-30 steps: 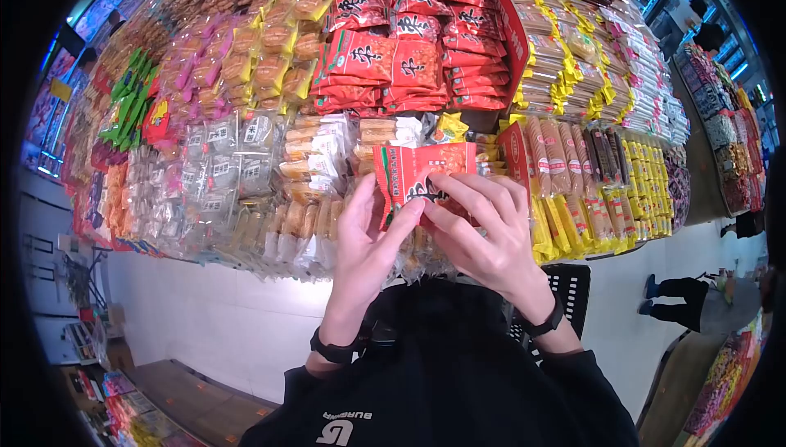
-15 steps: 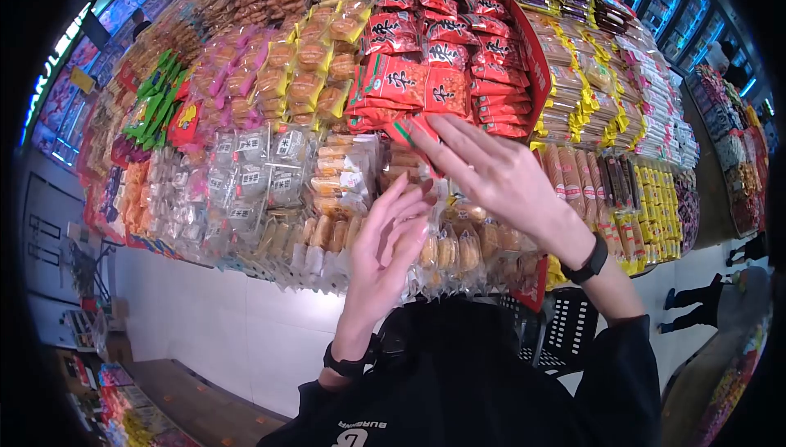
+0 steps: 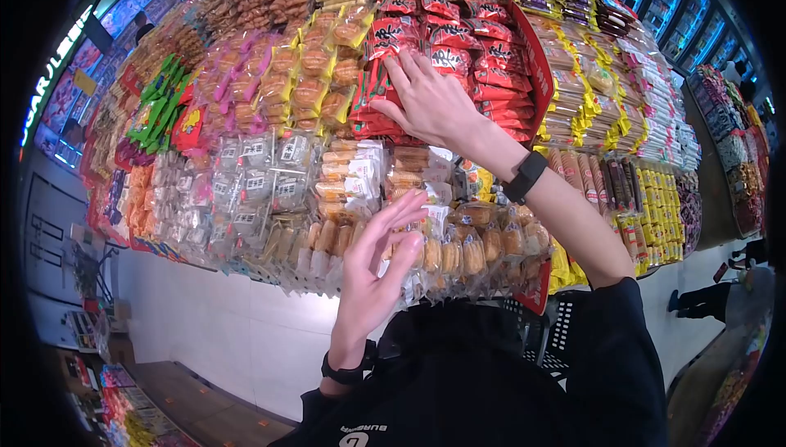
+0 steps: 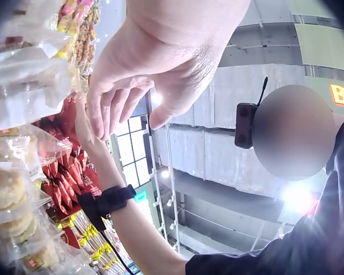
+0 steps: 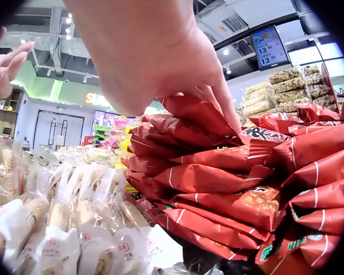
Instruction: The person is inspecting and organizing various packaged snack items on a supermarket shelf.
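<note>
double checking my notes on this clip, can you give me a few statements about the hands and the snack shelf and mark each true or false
1. The right hand rests with spread fingers on the stack of red packets. True.
2. The left hand holds a red packet. False: it holds nothing, and its fingers are relaxed in front of the clear-wrapped cakes.
3. The right wrist wears a black band. True.
4. In the head view, the red packets lie below the clear-wrapped cakes. False: they are stacked above them.
</note>
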`<state>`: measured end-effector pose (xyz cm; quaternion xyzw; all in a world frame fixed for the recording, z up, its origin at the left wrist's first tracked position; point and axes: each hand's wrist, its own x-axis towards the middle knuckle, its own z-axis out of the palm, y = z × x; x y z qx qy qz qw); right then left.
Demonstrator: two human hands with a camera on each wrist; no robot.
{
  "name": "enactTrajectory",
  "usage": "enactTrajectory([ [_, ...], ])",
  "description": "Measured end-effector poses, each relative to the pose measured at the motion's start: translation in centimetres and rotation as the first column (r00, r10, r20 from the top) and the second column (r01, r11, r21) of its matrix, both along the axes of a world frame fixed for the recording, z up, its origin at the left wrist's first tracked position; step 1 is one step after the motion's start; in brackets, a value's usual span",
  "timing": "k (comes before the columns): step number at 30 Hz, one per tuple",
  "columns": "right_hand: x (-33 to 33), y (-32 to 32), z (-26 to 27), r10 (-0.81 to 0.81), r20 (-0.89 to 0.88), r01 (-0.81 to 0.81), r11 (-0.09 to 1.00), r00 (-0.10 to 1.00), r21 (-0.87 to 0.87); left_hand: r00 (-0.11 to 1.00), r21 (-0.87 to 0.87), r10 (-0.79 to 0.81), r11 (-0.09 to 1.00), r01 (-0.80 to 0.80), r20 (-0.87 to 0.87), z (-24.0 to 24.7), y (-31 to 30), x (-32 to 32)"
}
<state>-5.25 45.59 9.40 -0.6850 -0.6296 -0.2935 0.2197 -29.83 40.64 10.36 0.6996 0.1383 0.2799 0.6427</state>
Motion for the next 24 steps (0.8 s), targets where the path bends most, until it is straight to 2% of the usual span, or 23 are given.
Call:
enactTrajectory([
  [1,0.0,-0.1,-0.1,-0.001,-0.018,0.001,1.0,1.0,-0.001,1.0,0.009,0.002,1.0,-0.002,-0.006,0.0,0.1,0.0],
  [4,1.6,-0.4,-0.2,0.134,-0.006,-0.134,0.989,0.991,0.062,1.0,0.033,0.006,0.999,-0.005,-0.021,0.0,0.4,0.3],
  [5,2.4,-0.6,0.0,0.169,-0.162,-0.169,0.986,0.972,0.012,1.0,0.037,0.013,0.999,-0.012,-0.029,0.1,0.5,0.3],
  [7,3.4,-1.4,1.5,0.199,-0.466,-0.259,0.964,0.862,-0.066,0.999,0.049,0.026,0.999,-0.024,-0.041,0.2,0.6,0.4],
  [8,4.2,-1.3,1.4,0.216,-0.466,-0.261,0.965,0.858,-0.032,0.998,0.055,0.031,0.998,-0.028,-0.045,0.2,0.7,0.4],
  [11,6.0,-2.3,2.3,0.289,-0.402,-0.302,0.953,0.869,0.033,0.998,0.066,0.043,0.997,-0.039,-0.054,0.5,0.7,0.7],
  [12,5.9,-2.9,3.0,0.219,-0.299,-0.219,0.975,0.929,0.036,0.997,0.067,0.046,0.997,-0.042,-0.055,0.5,0.8,0.7],
  [15,6.4,-4.9,3.0,0.175,0.06,-0.182,0.975,0.983,0.126,0.998,0.03,0.052,0.998,-0.05,-0.048,0.3,1.0,0.8],
  [16,6.2,-5.7,3.1,0.114,0.196,-0.129,0.99,0.974,0.062,0.998,-0.001,0.051,0.999,-0.051,-0.045,0.4,1.0,0.8],
  [19,5.1,-6.7,1.5,-0.045,0.36,0.108,0.982,0.932,-0.155,0.998,-0.025,0.045,0.999,-0.046,-0.04,0.4,1.3,0.8],
  [20,5.0,-6.6,0.4,-0.051,0.299,0.131,0.957,0.953,-0.257,0.998,-0.02,0.04,0.999,-0.041,-0.04,0.4,1.4,0.8],
  [23,4.6,-6.2,-1.7,-0.07,0.16,0.105,0.969,0.985,-0.224,0.997,0.025,0.039,0.999,-0.038,-0.073,0.7,1.7,0.7],
  [24,4.5,-6.3,-1.3,-0.044,0.087,0.066,0.962,0.995,-0.267,0.991,0.14,0.044,0.99,-0.026,-0.128,1.1,2.0,0.6],
])
